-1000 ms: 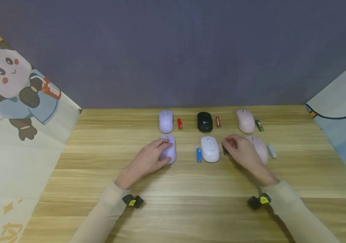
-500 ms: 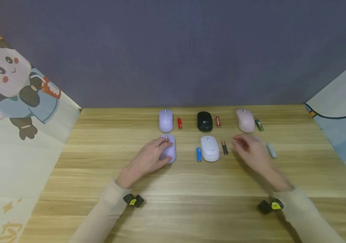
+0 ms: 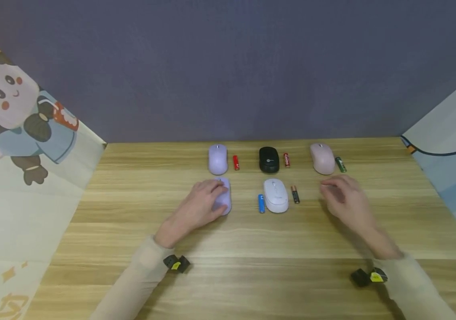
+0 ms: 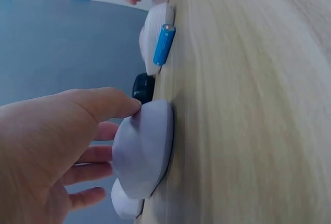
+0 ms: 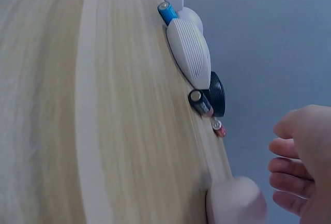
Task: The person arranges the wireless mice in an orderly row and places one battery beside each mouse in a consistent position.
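Observation:
My left hand [image 3: 195, 204] holds the near lavender computer mouse [image 3: 225, 200] on the wooden table, thumb at its near side and fingers toward its far side. In the left wrist view the thumb touches the mouse's edge [image 4: 145, 151]. My right hand [image 3: 349, 206] hovers at the right with loosely curled fingers and nothing between them. A pale pink mouse [image 5: 235, 203] sits below it in the right wrist view, apart from the fingers; the hand hides it from the head view. Left of the right hand lie a black battery with a copper end [image 3: 295, 194] and a white mouse [image 3: 276, 195].
A blue battery [image 3: 261, 203] lies beside the white mouse. Along the back stand a lavender mouse [image 3: 217, 159], a black mouse [image 3: 269, 160] and a pink mouse [image 3: 322, 158], with red batteries [image 3: 236, 162] and a green battery [image 3: 340, 164] between or beside them. A dark wall [image 3: 252, 71] rises behind.
My right hand has moved right, away from the black battery, which now lies uncovered on the table. It now covers the near pink mouse and the pale battery. The left hand has stayed put.

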A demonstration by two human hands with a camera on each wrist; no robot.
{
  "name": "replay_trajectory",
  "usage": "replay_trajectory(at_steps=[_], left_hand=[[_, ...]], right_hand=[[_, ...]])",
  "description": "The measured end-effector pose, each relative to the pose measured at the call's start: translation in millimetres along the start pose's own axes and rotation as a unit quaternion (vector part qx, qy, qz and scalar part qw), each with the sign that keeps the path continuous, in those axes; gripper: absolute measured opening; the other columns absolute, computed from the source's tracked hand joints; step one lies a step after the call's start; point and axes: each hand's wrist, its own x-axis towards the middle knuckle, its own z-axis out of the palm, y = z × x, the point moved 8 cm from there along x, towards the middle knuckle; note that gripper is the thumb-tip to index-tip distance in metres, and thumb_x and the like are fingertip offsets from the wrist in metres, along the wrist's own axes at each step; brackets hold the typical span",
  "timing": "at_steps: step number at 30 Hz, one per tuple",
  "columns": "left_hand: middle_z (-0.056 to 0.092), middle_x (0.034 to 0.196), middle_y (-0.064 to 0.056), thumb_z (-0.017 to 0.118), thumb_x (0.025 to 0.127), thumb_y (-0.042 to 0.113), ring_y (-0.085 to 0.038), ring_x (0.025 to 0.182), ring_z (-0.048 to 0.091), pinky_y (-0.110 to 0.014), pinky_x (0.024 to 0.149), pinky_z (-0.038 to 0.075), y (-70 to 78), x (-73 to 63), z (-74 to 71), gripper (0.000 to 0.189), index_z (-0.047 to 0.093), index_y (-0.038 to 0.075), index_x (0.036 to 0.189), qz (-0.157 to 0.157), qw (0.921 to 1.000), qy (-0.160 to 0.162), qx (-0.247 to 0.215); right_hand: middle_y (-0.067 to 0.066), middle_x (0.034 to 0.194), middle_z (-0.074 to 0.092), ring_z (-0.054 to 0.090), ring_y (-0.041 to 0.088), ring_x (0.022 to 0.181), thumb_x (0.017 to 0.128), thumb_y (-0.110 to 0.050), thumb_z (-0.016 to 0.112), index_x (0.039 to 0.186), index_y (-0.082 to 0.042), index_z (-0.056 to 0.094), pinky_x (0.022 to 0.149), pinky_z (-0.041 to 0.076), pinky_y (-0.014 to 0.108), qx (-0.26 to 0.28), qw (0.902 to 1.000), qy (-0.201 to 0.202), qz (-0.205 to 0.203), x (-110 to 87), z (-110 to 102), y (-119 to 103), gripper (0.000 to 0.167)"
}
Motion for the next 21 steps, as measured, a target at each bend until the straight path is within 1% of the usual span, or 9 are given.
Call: replay_trajectory(at_steps=[2, 3, 6, 8, 9, 12, 15, 18, 21], left_hand=[[0.063, 0.136, -0.016, 0.079, 0.090, 0.029, -0.034, 0.130, 0.057, -0.052, 0.107, 0.048, 5.1, 2.3, 0.2, 0.045, 0.068, 0.006, 0.127, 0.015, 0.9998, 0.006, 0.012], [0.063, 0.136, -0.015, 0.079, 0.090, 0.029, -0.033, 0.130, 0.056, -0.052, 0.108, 0.047, 8.3, 3.8, 0.5, 0.044, 0.068, 0.006, 0.127, 0.022, 0.9995, 0.008, 0.019], [0.063, 0.136, -0.013, 0.076, 0.092, 0.033, -0.031, 0.130, 0.056, -0.051, 0.111, 0.044, 17.8, 9.1, 3.5, 0.045, 0.068, 0.008, 0.129, 0.040, 0.9985, 0.001, 0.038], [0.063, 0.137, -0.011, 0.075, 0.094, 0.037, -0.029, 0.131, 0.056, -0.050, 0.113, 0.043, 23.6, 13.2, 5.9, 0.048, 0.066, 0.008, 0.131, 0.045, 0.9979, -0.010, 0.046], [0.063, 0.137, -0.011, 0.074, 0.094, 0.039, -0.029, 0.131, 0.055, -0.049, 0.114, 0.042, 26.1, 15.1, 7.1, 0.050, 0.066, 0.008, 0.133, 0.046, 0.9976, -0.016, 0.049], [0.063, 0.139, -0.010, 0.071, 0.096, 0.044, -0.028, 0.133, 0.055, -0.048, 0.116, 0.041, 32.9, 21.1, 11.0, 0.056, 0.063, 0.007, 0.137, 0.047, 0.9967, -0.035, 0.056], [0.063, 0.140, -0.011, 0.069, 0.097, 0.047, -0.028, 0.134, 0.055, -0.046, 0.117, 0.040, 40.0, 27.7, 15.4, 0.060, 0.061, 0.005, 0.140, 0.052, 0.9953, -0.056, 0.060], [0.063, 0.141, -0.011, 0.067, 0.097, 0.049, -0.028, 0.134, 0.056, -0.045, 0.118, 0.041, 46.2, 33.9, 21.2, 0.061, 0.061, 0.006, 0.140, 0.058, 0.9934, -0.077, 0.062], [0.062, 0.143, -0.010, 0.065, 0.098, 0.050, -0.026, 0.135, 0.055, -0.044, 0.119, 0.041, 49.8, 39.6, 28.3, 0.060, 0.060, 0.008, 0.141, 0.058, 0.9918, -0.096, 0.061]], right_hand=[[0.017, 0.108, 0.069, 0.060, 0.036, 0.106, 0.091, -0.001, 0.072, 0.109, 0.003, 0.071, 0.097, 0.039, 0.019, -0.004, 1.0000, 0.005, 0.004, -2.3, -2.8, 2.9, 0.018], [0.018, 0.109, 0.069, 0.060, 0.037, 0.107, 0.091, -0.001, 0.073, 0.109, 0.003, 0.071, 0.098, 0.040, 0.021, -0.006, 0.9999, 0.007, 0.005, -3.2, -3.9, 4.1, 0.018], [0.019, 0.111, 0.067, 0.060, 0.039, 0.107, 0.092, -0.003, 0.073, 0.110, 0.003, 0.070, 0.096, 0.045, 0.036, -0.021, 0.9997, 0.009, 0.004, -5.0, -5.1, 6.6, 0.019], [0.021, 0.112, 0.067, 0.060, 0.040, 0.107, 0.091, -0.002, 0.073, 0.110, 0.005, 0.070, 0.092, 0.047, 0.046, -0.026, 0.9996, 0.009, 0.000, -5.8, -5.3, 7.3, 0.021], [0.021, 0.112, 0.067, 0.060, 0.040, 0.107, 0.091, -0.002, 0.073, 0.110, 0.005, 0.069, 0.091, 0.047, 0.049, -0.028, 0.9996, 0.009, -0.002, -6.3, -5.3, 7.4, 0.021], [0.023, 0.114, 0.066, 0.060, 0.041, 0.108, 0.091, -0.002, 0.073, 0.110, 0.007, 0.069, 0.092, 0.047, 0.051, -0.028, 0.9996, 0.008, -0.003, -8.6, -5.9, 9.1, 0.021], [0.023, 0.116, 0.065, 0.058, 0.042, 0.112, 0.093, -0.004, 0.071, 0.111, 0.006, 0.068, 0.095, 0.046, 0.053, -0.027, 0.9995, 0.001, 0.015, -11.6, -6.9, 13.0, 0.021], [0.023, 0.119, 0.063, 0.055, 0.044, 0.115, 0.096, -0.007, 0.069, 0.113, 0.005, 0.068, 0.096, 0.045, 0.060, -0.021, 0.9990, -0.012, 0.037, -13.8, -7.0, 18.1, 0.021], [0.025, 0.120, 0.063, 0.055, 0.046, 0.116, 0.097, -0.009, 0.068, 0.114, 0.005, 0.067, 0.095, 0.045, 0.066, -0.020, 0.9985, -0.020, 0.046, -14.6, -6.7, 21.4, 0.022]])
